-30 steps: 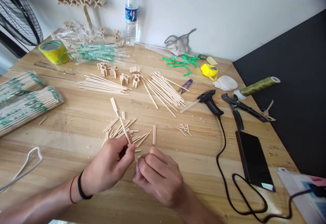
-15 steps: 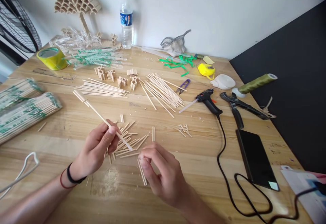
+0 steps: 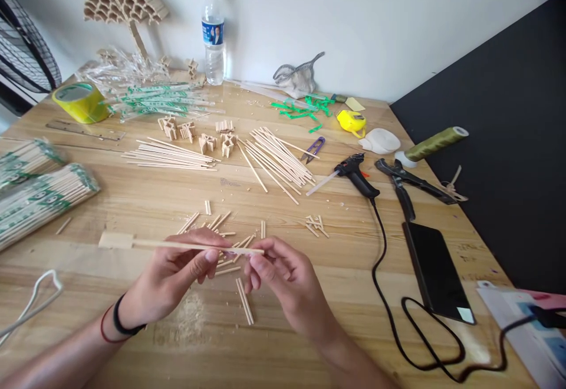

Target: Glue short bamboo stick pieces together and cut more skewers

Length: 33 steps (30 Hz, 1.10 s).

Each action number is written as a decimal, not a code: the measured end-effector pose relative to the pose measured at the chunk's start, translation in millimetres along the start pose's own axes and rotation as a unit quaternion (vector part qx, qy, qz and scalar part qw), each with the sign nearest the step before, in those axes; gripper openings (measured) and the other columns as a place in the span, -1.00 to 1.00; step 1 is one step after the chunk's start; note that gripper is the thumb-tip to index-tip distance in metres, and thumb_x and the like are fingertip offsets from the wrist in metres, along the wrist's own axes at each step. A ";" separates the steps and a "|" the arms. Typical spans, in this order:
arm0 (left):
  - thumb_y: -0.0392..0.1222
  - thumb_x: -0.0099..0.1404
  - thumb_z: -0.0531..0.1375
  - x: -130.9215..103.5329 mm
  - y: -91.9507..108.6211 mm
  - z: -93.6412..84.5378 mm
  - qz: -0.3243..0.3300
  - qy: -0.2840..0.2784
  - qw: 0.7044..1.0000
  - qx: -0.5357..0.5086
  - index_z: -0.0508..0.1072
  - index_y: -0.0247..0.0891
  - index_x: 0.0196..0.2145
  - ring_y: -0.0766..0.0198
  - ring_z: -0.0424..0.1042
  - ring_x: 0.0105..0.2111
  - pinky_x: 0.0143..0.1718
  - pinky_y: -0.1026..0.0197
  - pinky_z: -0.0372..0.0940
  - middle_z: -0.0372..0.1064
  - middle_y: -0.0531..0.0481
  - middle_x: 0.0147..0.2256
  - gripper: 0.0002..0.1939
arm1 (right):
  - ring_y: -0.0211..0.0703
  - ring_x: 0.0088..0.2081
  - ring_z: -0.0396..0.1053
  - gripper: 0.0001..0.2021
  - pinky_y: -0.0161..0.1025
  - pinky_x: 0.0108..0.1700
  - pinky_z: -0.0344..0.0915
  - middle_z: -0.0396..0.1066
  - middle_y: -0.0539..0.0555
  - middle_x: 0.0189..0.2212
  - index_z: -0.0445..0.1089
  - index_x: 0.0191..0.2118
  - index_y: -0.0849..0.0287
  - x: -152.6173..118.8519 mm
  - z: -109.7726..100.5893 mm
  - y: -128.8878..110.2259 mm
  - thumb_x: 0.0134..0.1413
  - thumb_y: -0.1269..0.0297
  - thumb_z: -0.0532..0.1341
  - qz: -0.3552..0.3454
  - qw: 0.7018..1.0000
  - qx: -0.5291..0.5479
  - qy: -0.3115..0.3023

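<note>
Running nearly level above the wooden table (image 3: 132,353), one pale wooden stick (image 3: 168,244) with a wider flat block at its left end is held up across both hands. The left hand (image 3: 174,271) pinches it near its middle, thumb in front and fingers curled behind, with no gap left between them. The right hand (image 3: 292,283) has its thumb and fingertips drawn nearly together at the stick's right end; whether they grip it cannot be told.

Just below the hands lie two short sticks (image 3: 245,300) side by side. Behind the fingers is a loose pile of short sticks (image 3: 221,221), partly hidden and so not countable. One short pair (image 3: 207,207) lies just beyond that pile, and a little cluster of cut pieces (image 3: 317,225) sits to its right.

Farther back stand five small stick blocks (image 3: 207,143), with two spreads of long sticks, one at left (image 3: 170,156) and one at right (image 3: 283,162). Beyond these on the right are one glue gun (image 3: 359,178), one pair of purple snips (image 3: 313,148) and one yellow tape measure (image 3: 351,121); two wrapped bundles (image 3: 48,203) lie at far left.
</note>
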<state>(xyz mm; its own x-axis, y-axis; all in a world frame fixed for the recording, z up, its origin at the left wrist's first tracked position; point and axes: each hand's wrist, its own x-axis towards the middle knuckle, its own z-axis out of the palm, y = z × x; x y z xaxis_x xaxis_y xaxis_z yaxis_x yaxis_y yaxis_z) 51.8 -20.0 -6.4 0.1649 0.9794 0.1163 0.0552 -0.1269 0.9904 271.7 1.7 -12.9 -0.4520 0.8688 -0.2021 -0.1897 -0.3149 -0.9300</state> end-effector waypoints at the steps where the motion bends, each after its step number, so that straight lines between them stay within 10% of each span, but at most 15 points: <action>1: -0.14 0.53 0.24 0.0 -0.4 0.0 0.007 -0.009 1.000 0.010 0.68 -0.15 0.02 0.37 0.38 -0.50 -0.50 0.37 0.32 0.49 0.00 -0.43 -0.77 | -0.29 -0.45 0.39 -0.74 -0.31 -0.35 0.45 0.47 -0.02 -0.43 0.49 -0.22 0.16 2.0 -1.4 0.3 0.28 0.04 0.39 0.010 0.998 0.054 0.006; 7: -0.25 0.56 0.16 -3.3 -2.4 -3.2 -0.012 -0.128 0.992 0.013 0.62 -0.07 0.15 0.28 0.53 -0.31 -0.33 0.33 0.42 0.62 -0.14 -0.15 -0.67 | -0.37 -0.51 0.25 -0.75 -0.37 -0.43 0.33 0.43 -0.04 -0.49 0.56 -0.29 0.19 10.8 -7.0 -1.4 0.15 0.11 0.49 0.024 0.983 0.178 0.027; 14: 0.02 0.45 0.31 -3.8 4.3 3.4 -0.157 -0.130 0.979 -0.005 0.58 -0.27 -0.12 0.28 0.50 -0.37 -0.33 0.32 0.39 0.60 -0.06 -0.32 -0.73 | -0.26 -0.40 0.43 -0.73 -0.28 -0.29 0.38 0.55 0.06 -0.36 0.53 -0.26 0.20 1.4 -3.2 -4.9 0.30 0.06 0.38 0.007 1.000 0.006 0.006; 22: 0.00 0.55 0.16 -4.8 9.4 6.4 -0.162 -0.169 0.968 0.088 0.50 -0.26 -0.30 0.37 0.35 -0.49 -0.41 0.35 0.22 0.49 0.07 -0.49 -0.67 | -0.25 -0.44 0.25 -0.65 -0.27 -0.36 0.14 0.29 -0.05 -0.49 0.30 -0.36 0.15 -4.4 1.8 -13.6 0.48 0.09 0.08 -0.029 0.966 -0.247 -0.078; 33: -0.03 0.59 0.05 -5.2 10.7 13.4 -0.115 -0.203 0.963 0.135 0.45 -0.24 -0.37 0.35 0.31 -0.50 -0.44 0.33 0.18 0.41 0.06 -0.50 -0.60 | -0.25 -0.46 0.16 -0.68 -0.28 -0.36 0.10 0.19 -0.08 -0.50 0.19 -0.37 0.10 -4.4 0.6 -8.7 0.48 0.15 0.01 -0.070 0.962 -0.250 -0.084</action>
<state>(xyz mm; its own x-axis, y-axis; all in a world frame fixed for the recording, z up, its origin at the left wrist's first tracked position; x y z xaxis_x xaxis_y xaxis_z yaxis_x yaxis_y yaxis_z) 64.7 -28.6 2.6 0.4854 0.8516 -0.1977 0.3812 -0.0027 0.9245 274.8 0.4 -3.8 -0.5954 0.8019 -0.0498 0.1652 0.0615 -0.9843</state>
